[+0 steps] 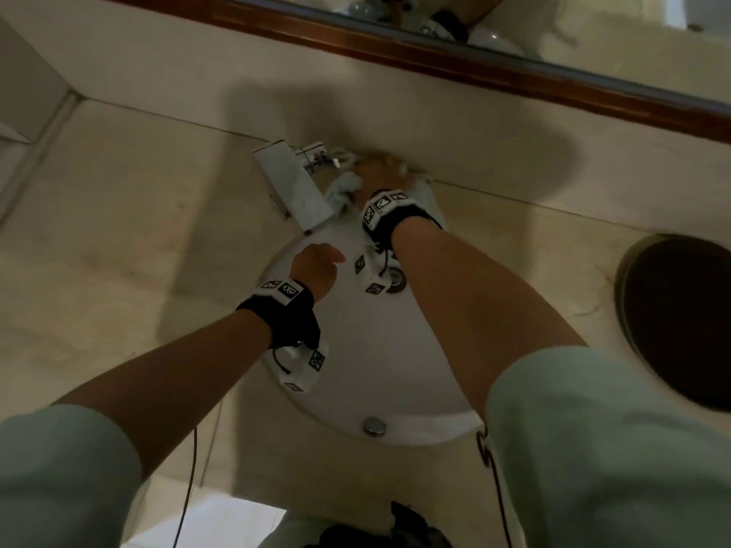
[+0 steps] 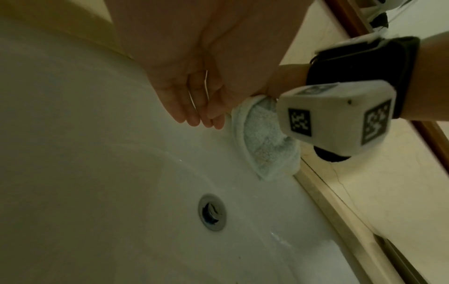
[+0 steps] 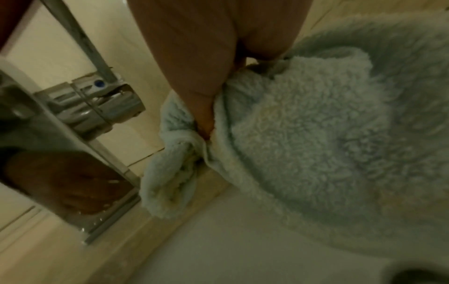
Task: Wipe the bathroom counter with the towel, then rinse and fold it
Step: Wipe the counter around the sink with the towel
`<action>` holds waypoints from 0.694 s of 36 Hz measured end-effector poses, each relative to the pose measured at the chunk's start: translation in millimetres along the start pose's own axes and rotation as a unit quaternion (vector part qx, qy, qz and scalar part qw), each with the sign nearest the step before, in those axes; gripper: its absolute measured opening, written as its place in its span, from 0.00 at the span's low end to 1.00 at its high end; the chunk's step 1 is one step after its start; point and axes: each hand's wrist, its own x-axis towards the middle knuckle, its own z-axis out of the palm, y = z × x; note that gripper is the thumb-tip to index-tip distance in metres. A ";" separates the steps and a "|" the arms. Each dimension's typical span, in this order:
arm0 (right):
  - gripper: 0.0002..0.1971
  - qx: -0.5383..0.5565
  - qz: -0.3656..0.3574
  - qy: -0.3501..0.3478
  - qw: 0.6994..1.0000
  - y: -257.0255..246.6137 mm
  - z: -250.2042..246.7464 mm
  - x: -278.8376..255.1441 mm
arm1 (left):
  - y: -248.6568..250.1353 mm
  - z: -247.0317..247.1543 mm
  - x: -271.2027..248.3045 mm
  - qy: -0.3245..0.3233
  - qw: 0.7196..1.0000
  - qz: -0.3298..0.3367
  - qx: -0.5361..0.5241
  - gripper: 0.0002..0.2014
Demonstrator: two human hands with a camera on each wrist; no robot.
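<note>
A pale blue terry towel lies bunched on the beige counter behind the white sink basin, just right of the chrome faucet. My right hand is on top of it, and in the right wrist view the thumb digs into the towel folds and grips them. One towel end hangs over the basin rim. My left hand hovers over the basin, holding nothing. Its fingers are straight and relaxed.
The faucet and its handle stand close to the left of the towel. A drain sits in the basin. A dark round opening is set in the counter at the right. A wood-framed mirror runs along the back wall.
</note>
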 end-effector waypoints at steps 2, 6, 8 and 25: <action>0.18 -0.032 -0.007 -0.009 0.999 2.9 -0.9 -1.3 | -2.6 -2.7 -0.7 -0.004 1.000 -0.009 -0.005 0.19; 0.21 -0.014 -0.017 -0.023 1.000 12.5 -11.4 -7.1 | -0.5 -1.8 0.8 -0.004 1.000 -0.009 -0.003 0.19; 0.24 -0.006 -0.002 -0.032 0.999 18.9 -8.3 -6.2 | 2.6 2.0 1.3 -0.001 1.000 -0.010 -0.010 0.19; 0.19 0.061 0.109 -0.012 0.992 214.2 -2.9 -82.1 | 72.6 60.0 -10.2 -0.018 0.998 0.056 -0.032 0.14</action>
